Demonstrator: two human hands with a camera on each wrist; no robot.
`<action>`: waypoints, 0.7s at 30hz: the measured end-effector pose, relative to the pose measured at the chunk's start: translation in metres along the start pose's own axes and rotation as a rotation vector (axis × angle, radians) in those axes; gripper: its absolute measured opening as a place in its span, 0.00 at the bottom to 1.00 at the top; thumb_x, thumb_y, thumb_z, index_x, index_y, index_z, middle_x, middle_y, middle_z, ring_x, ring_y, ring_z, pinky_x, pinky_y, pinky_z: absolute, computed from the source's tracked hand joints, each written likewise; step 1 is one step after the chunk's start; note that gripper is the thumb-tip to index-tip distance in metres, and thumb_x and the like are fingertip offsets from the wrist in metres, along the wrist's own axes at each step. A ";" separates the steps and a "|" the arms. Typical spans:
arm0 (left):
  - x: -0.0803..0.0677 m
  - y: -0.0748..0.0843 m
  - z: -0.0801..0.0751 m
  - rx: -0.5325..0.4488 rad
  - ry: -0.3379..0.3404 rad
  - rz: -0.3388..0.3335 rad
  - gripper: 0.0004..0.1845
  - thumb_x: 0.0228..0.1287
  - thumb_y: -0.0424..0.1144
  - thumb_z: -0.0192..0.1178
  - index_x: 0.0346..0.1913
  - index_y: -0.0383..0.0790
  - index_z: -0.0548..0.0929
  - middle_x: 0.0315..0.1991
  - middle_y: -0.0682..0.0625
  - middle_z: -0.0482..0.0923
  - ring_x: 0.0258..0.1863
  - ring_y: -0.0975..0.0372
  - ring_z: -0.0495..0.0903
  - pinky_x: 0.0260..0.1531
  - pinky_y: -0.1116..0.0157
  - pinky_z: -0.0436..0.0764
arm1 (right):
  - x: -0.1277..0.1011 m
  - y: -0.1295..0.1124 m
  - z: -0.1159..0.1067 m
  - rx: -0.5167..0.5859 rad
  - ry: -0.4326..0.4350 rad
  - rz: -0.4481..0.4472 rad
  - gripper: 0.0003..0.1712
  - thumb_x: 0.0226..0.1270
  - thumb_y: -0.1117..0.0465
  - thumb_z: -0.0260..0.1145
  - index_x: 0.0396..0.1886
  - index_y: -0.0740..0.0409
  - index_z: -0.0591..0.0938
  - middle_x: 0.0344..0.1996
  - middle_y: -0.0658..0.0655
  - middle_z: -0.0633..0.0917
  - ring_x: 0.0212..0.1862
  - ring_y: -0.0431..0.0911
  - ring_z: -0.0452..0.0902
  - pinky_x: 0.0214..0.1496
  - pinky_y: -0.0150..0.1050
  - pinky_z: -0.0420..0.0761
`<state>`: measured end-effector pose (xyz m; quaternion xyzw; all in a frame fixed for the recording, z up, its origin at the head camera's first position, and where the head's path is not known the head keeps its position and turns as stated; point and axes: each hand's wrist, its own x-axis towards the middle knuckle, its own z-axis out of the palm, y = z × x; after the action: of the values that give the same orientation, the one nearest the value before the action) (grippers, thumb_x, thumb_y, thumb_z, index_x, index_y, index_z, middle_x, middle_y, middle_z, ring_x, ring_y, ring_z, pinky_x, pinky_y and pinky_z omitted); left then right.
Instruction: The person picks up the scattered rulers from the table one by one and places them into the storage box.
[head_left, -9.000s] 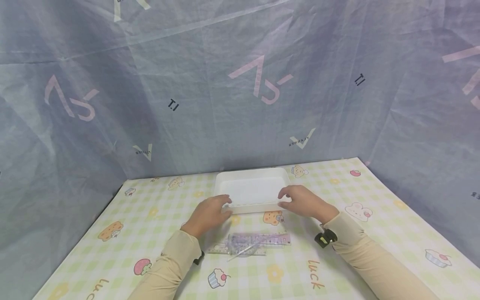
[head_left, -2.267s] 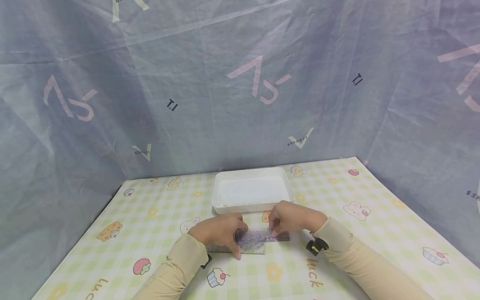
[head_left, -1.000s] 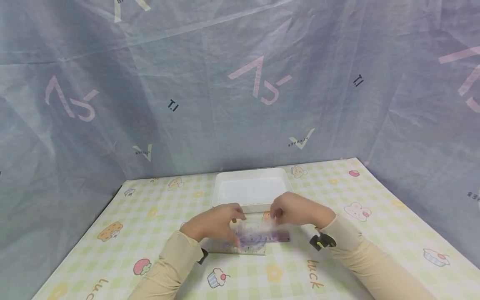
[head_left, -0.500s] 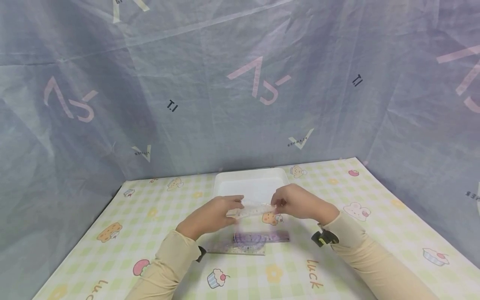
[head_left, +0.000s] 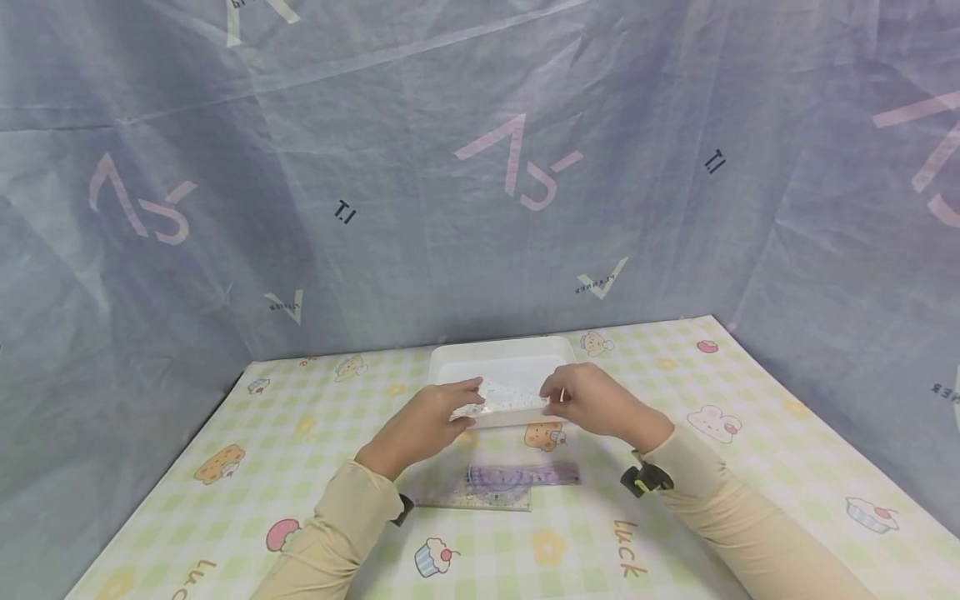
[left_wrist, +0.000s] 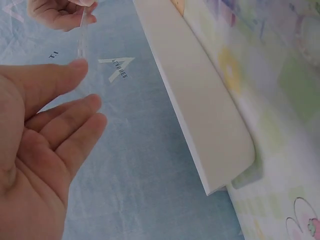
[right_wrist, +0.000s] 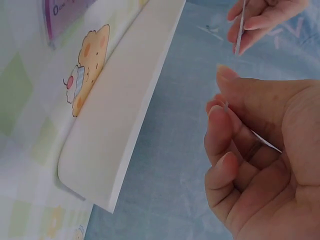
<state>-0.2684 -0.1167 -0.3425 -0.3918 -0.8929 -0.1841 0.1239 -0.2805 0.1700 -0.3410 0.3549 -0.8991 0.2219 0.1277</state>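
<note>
A clear set square (head_left: 513, 398) with printed markings hangs over the front part of a white tray (head_left: 517, 417). My left hand (head_left: 420, 425) pinches its left end between thumb and fingers. At its right end, my right hand (head_left: 603, 404) pinches it with thumb and curled fingers. In the right wrist view, a thin edge shows between the fingers of the right hand (right_wrist: 265, 145). On the tablecloth below the hands lie a purple ruler (head_left: 558, 474), a purple-tinted protractor (head_left: 498, 479) and a clear ruler (head_left: 480, 502), overlapping one another.
The tray stands near the back of a table with a green checked tablecloth (head_left: 615, 542) printed with cartoons. A grey-blue curtain (head_left: 420, 250) hangs behind the table and along its sides.
Earlier the hands were at the tray's front, then came down to the pile of rulers. They have since lifted the set square from the pile and carried it forward over the tray.
</note>
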 end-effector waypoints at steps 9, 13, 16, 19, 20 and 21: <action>0.000 0.001 0.008 0.017 0.198 0.002 0.07 0.60 0.28 0.68 0.38 0.42 0.86 0.48 0.47 0.86 0.46 0.59 0.85 0.44 0.65 0.83 | 0.000 0.002 0.006 0.041 0.012 0.065 0.06 0.61 0.64 0.74 0.37 0.58 0.87 0.28 0.45 0.84 0.32 0.37 0.78 0.35 0.34 0.79; -0.001 0.003 0.011 0.012 0.281 -0.035 0.05 0.61 0.27 0.68 0.34 0.41 0.86 0.33 0.52 0.85 0.30 0.65 0.82 0.32 0.68 0.81 | 0.001 0.003 0.010 0.096 -0.014 0.099 0.01 0.63 0.63 0.72 0.34 0.56 0.87 0.27 0.44 0.85 0.31 0.36 0.79 0.35 0.33 0.80; -0.001 0.003 0.013 0.006 0.296 -0.052 0.06 0.61 0.26 0.67 0.34 0.40 0.86 0.32 0.52 0.85 0.29 0.65 0.82 0.32 0.68 0.81 | 0.001 0.004 0.012 0.118 -0.030 0.115 0.03 0.64 0.64 0.71 0.31 0.53 0.87 0.26 0.44 0.85 0.30 0.35 0.79 0.34 0.33 0.80; -0.001 0.001 0.016 0.001 0.297 -0.064 0.07 0.61 0.25 0.66 0.35 0.42 0.86 0.34 0.52 0.85 0.32 0.64 0.83 0.34 0.67 0.82 | 0.001 0.005 0.013 0.123 -0.034 0.123 0.04 0.64 0.64 0.71 0.29 0.51 0.86 0.25 0.44 0.85 0.29 0.35 0.78 0.34 0.33 0.79; 0.000 0.000 0.018 0.002 0.297 -0.066 0.07 0.61 0.25 0.66 0.35 0.42 0.86 0.35 0.52 0.86 0.33 0.64 0.83 0.34 0.67 0.82 | 0.001 0.005 0.013 0.126 -0.034 0.125 0.05 0.64 0.64 0.71 0.29 0.51 0.86 0.25 0.44 0.85 0.29 0.35 0.78 0.33 0.33 0.79; 0.000 -0.001 0.019 -0.001 0.296 -0.068 0.07 0.61 0.26 0.67 0.35 0.42 0.86 0.35 0.52 0.86 0.34 0.63 0.84 0.35 0.67 0.82 | 0.001 0.006 0.014 0.125 -0.033 0.126 0.05 0.63 0.64 0.71 0.29 0.51 0.86 0.25 0.44 0.85 0.29 0.35 0.78 0.33 0.33 0.79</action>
<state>-0.2706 -0.1094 -0.3598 -0.3299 -0.8776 -0.2443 0.2477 -0.2864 0.1661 -0.3538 0.3084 -0.9061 0.2793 0.0763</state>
